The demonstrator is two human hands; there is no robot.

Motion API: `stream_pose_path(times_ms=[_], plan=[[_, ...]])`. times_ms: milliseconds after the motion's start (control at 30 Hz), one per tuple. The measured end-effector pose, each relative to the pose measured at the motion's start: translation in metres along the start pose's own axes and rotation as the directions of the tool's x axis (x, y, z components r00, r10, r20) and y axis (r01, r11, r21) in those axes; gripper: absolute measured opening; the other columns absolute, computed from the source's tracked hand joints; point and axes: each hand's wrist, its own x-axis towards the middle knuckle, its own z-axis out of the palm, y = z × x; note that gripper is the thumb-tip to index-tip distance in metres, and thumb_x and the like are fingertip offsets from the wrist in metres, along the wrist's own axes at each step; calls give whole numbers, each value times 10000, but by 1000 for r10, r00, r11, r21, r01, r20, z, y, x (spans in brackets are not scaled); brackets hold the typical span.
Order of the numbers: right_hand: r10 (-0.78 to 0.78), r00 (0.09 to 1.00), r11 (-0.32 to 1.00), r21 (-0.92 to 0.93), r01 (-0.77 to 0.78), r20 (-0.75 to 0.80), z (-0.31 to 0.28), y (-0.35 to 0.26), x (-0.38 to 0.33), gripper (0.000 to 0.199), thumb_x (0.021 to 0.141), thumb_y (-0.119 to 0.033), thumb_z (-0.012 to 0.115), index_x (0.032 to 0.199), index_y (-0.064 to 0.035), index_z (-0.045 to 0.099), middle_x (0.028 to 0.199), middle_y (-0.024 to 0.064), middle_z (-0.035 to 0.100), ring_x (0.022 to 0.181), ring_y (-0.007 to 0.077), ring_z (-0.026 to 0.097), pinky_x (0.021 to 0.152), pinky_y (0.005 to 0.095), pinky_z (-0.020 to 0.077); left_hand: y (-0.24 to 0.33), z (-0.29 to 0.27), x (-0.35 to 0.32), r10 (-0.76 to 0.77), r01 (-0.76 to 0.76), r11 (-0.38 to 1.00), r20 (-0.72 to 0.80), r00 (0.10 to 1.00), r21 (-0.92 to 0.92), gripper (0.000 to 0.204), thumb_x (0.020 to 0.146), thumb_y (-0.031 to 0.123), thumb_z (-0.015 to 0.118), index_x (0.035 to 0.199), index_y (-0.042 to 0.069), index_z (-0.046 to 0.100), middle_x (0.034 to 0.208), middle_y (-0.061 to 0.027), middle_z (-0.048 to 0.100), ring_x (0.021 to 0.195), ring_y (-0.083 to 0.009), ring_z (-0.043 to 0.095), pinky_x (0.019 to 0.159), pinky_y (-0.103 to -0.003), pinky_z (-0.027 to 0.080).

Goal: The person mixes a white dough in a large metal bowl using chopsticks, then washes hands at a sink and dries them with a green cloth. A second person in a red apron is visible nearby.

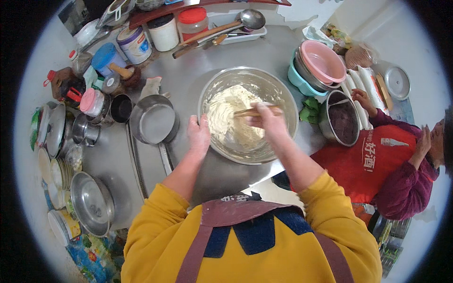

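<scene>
A wide steel mixing bowl [279,92] stands on the metal worktop in front of me, with a pale, sticky batter or dough [222,108] in it and smears up its wall. My left hand [199,133] grips the bowl's left rim, thumb and fingers dusted with white. Over the bowl, my right hand [268,121] is closed round a pair of wooden chopsticks [243,113], their tips in the pale mixture. Some motion blur softens the right hand. Left of the bowl sits a round steel pan [155,120].
Jars, tubs and bottles [137,46] crowd the back left. Stacked pink and teal basins [323,61] stand right, beside green leaves [309,111] and a pot of dark paste [343,118]. A co-worker in a red apron [373,151] is close on the right. A large steel basin [92,203] lies left.
</scene>
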Motion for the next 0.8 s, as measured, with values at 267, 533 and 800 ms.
stream_pose_path(times_ms=[267,533,800], plan=[[-134,982,611,-769,190,136,-48,2,-54,194,923,-146,520,921,5,642,817,134,676,770,208,671,634,313,520,0,0,1,-98,99,988,8,995,-115,341,861,283,602,770,-14,462,748,-213,541,726,-360,539,705,-438,434],[-274,682,264,-629,732,678,-61,-11,-84,146,840,-139,590,957,-56,610,841,130,617,757,313,613,674,385,517,-8,6,4,71,-74,997,-107,992,-25,424,848,322,645,677,-1,430,617,-139,495,589,-225,486,577,-401,408],[-138,757,103,-751,652,639,-76,9,-71,452,783,-175,675,1204,-81,540,1005,144,593,962,328,550,857,417,435,3,-5,-17,-386,432,845,200,901,-314,562,873,470,593,1090,-21,424,1034,-161,543,943,-227,515,825,-387,440]])
